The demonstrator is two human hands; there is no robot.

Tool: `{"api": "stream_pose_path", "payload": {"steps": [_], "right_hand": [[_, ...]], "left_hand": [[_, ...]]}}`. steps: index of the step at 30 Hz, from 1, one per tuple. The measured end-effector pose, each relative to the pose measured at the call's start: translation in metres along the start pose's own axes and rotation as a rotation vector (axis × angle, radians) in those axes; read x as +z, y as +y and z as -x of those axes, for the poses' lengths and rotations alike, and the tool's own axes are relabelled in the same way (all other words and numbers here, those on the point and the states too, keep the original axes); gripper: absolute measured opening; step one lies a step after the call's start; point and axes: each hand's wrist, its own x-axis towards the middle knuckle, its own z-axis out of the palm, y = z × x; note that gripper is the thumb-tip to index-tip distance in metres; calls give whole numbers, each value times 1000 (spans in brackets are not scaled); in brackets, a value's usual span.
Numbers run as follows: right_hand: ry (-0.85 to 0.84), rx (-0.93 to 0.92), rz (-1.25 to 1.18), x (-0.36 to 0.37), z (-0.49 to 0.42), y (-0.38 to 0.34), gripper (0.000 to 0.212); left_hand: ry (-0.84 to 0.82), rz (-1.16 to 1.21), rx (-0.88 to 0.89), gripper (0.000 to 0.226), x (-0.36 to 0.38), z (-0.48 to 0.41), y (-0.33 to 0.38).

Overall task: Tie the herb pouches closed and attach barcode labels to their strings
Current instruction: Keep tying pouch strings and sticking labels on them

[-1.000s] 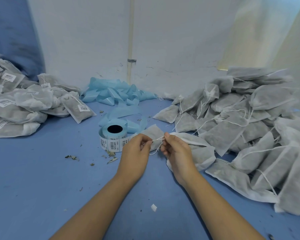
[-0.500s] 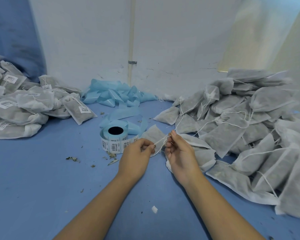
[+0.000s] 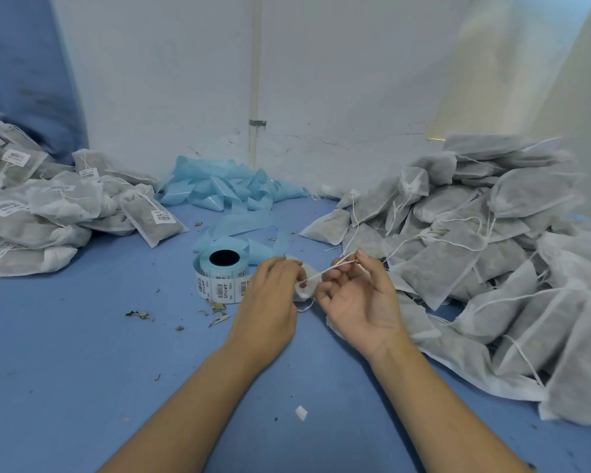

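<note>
A grey herb pouch (image 3: 307,289) lies between my hands, mostly hidden behind them, with its gathered white neck showing. My left hand (image 3: 270,302) grips that neck, knuckles up. My right hand (image 3: 359,298) is turned palm up and pinches the pouch's white string (image 3: 335,268) between thumb and forefinger, drawing it taut up and to the right. A roll of barcode labels (image 3: 220,278) on blue backing stands just left of my left hand.
A heap of unlabelled pouches (image 3: 492,254) with loose strings fills the right side. Labelled pouches (image 3: 48,213) are piled at the left. Used blue backing strip (image 3: 226,189) lies crumpled against the wall. Herb crumbs (image 3: 139,314) and a white scrap (image 3: 301,412) dot the blue table.
My right hand has rolled palm up and lifted the string higher and to the right, pulling it tight. My left hand stays on the pouch neck.
</note>
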Motion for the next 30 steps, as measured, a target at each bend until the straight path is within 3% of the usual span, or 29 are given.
{"api": "stream_pose_path", "payload": {"steps": [3,7,10,13,16,21,26,30], "right_hand": [[-126,49,12,3,2,2,38],[-220,132,51,4,5,3,34],[-206,187,117,3,5,5,34],[-102,157,182,4,2,11,26],[-13,80,160,6,-1,12,16],[73,1,145,4,-2,14,14],[181,-156,492,6,-3,20,13],[191,-209,576,4,-3,26,12]], "left_hand": [[61,55,-130,24,-1,-1,-2],[276,330,-329,33,-6,-8,0],[387,461,-418,14,-15,-12,-1],[433,704,-512,22,-24,-17,0],[429,895,-608,29,-26,-23,2],[404,1131,-784,13,-24,-26,3],[427,1304,-850,21,-30,-31,0],[302,1341,-883,27,-34,-32,-2]]}}
